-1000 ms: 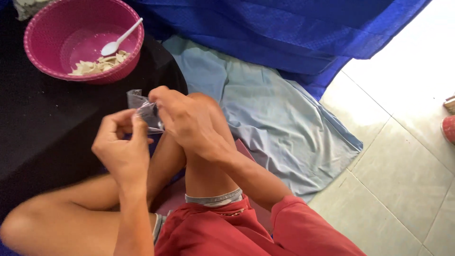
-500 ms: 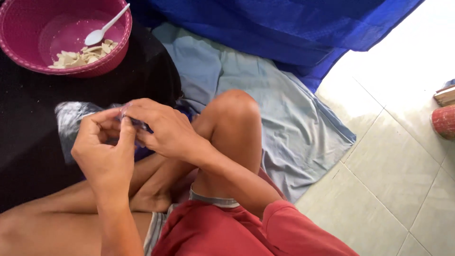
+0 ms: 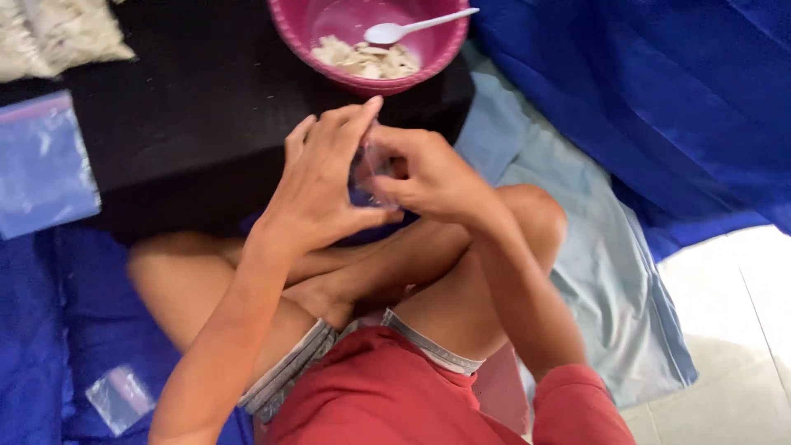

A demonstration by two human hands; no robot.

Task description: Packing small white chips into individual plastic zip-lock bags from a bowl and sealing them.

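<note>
A small clear plastic bag (image 3: 368, 169) sits pinched between our two hands, above our crossed legs and just in front of the black cloth (image 3: 189, 107). Our left hand (image 3: 325, 185) covers it with fingers closed on its near side, and our right hand (image 3: 428, 173) clamps its other edge. Beyond stands a pink bowl (image 3: 292, 25) holding pale pieces and a white spoon (image 3: 412, 26).
</note>
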